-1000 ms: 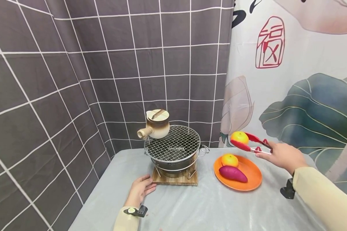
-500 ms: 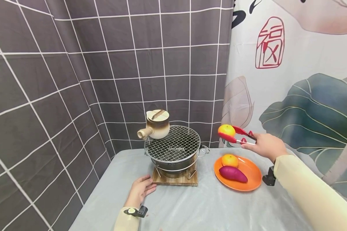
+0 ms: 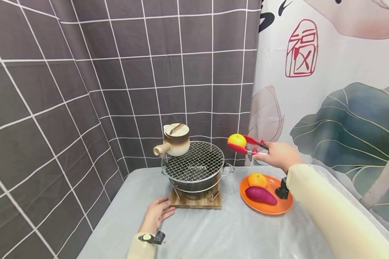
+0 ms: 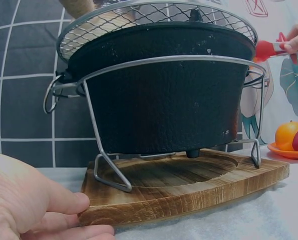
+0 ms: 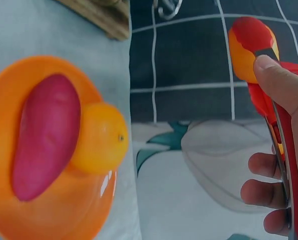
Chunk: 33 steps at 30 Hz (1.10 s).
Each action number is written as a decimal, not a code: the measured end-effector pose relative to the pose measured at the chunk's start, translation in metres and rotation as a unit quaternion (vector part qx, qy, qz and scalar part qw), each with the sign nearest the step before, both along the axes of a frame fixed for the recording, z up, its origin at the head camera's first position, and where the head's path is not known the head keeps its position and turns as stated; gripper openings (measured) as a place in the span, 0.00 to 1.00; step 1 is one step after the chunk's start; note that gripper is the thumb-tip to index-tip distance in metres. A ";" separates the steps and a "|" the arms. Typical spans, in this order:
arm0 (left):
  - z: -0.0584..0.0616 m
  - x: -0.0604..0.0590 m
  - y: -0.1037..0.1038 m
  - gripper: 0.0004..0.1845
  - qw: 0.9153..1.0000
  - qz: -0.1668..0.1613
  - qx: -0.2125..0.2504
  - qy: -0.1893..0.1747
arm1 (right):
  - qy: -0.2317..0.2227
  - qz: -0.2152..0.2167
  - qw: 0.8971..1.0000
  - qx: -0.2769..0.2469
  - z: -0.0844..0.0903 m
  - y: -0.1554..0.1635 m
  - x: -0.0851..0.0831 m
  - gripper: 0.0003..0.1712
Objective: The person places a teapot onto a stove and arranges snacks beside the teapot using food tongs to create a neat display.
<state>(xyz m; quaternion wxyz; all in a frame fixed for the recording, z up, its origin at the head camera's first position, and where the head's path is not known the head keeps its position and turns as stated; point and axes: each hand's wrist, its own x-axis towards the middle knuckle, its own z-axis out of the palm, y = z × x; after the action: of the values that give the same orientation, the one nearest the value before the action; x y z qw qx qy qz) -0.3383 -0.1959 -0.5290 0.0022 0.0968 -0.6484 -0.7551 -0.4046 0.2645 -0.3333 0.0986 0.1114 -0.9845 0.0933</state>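
Observation:
My right hand (image 3: pixel 282 155) grips a pair of red-tipped tongs (image 3: pixel 254 142). Between the tong tips sits an orange (image 3: pixel 237 140), held in the air to the right of the round grill (image 3: pixel 194 163). The tips partly cover this orange (image 5: pixel 241 57) in the right wrist view. My left hand (image 3: pixel 156 213) rests at the front left corner of the wooden board (image 3: pixel 197 203) under the grill. Its thumb and straight fingers touch that corner in the left wrist view. A lidded clay pot (image 3: pixel 176 139) with a side handle stands on the grill's wire mesh, toward the back left.
An orange plate (image 3: pixel 283 201) lies right of the grill, below my right forearm. It carries a second orange (image 3: pixel 257 180) and a purple sweet potato (image 3: pixel 261 195). Wire handles (image 3: pixel 228 169) stick out from the grill. Dark checked cloth (image 3: pixel 149 72) hangs behind the grey table (image 3: pixel 214 233).
My right hand has moved left with the tongs and the orange, from above the plate's right side toward the grill, and slightly up. The left hand has stayed at the board's corner.

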 end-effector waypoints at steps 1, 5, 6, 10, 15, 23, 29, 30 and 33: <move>-0.001 0.000 0.000 0.30 1.000 -0.001 -0.001 -0.001 | 0.001 0.001 1.000 0.000 0.001 -0.004 -0.001 0.56; -0.002 0.000 -0.002 0.30 1.000 -0.004 -0.002 -0.001 | 0.011 0.007 1.000 -0.004 0.003 -0.021 -0.005 0.52; -0.002 0.000 -0.003 0.30 1.000 -0.003 -0.002 0.000 | 0.011 0.005 1.000 -0.006 0.003 -0.025 -0.006 0.51; -0.001 0.001 -0.004 0.30 1.000 -0.002 0.002 0.003 | 0.010 0.003 1.000 -0.016 0.004 -0.043 -0.007 0.48; 0.000 0.001 -0.003 0.30 1.000 -0.001 0.000 0.001 | 0.015 0.004 1.000 -0.025 0.002 -0.061 -0.009 0.46; -0.001 0.000 -0.002 0.31 1.000 -0.004 0.003 -0.002 | 0.021 0.004 0.999 -0.030 -0.002 -0.083 -0.013 0.39; -0.002 0.001 -0.001 0.30 1.000 -0.010 0.000 -0.001 | 0.025 0.000 0.999 -0.022 -0.002 -0.099 -0.012 0.35; -0.002 0.001 -0.002 0.31 1.000 -0.010 0.001 -0.001 | 0.029 0.001 0.999 -0.019 -0.002 -0.102 -0.012 0.35; -0.001 0.001 -0.001 0.31 1.000 -0.007 0.003 0.001 | 0.037 0.003 0.999 -0.012 -0.002 -0.109 -0.011 0.35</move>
<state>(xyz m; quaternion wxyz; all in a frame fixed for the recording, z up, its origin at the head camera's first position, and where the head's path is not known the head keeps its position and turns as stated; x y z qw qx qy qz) -0.3378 -0.1972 -0.5296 -0.0023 0.0916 -0.6469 -0.7570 -0.4157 0.1556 -0.3354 0.1357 0.1163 -0.9787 0.1014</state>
